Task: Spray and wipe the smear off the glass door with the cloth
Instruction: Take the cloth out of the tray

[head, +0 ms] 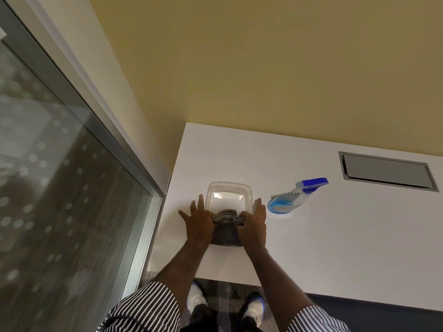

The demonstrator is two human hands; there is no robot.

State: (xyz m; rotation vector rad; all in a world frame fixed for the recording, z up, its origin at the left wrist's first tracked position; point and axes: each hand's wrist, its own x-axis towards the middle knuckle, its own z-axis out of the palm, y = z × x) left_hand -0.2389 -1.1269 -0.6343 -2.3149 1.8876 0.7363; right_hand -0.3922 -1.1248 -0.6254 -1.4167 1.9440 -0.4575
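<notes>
A folded dark grey cloth (225, 232) lies at the near end of a clear plastic container (229, 190) on the white table (335, 236). My left hand (199, 222) rests against the cloth's left side, fingers straight and spread. On the cloth's right side my right hand (254, 222) lies with straight fingers and its thumb on the folded edge. A spray bottle (291, 200) with blue liquid and a blue trigger head stands on the table to the right of the container, apart from both hands. The glass door (55, 188) fills the left side; I cannot make out a smear.
The door's metal frame (143, 173) runs close to the table's left edge. A grey recessed panel (386, 172) sits in the tabletop at the far right. A yellow wall rises behind the table. My shoes stand on carpet at the near edge.
</notes>
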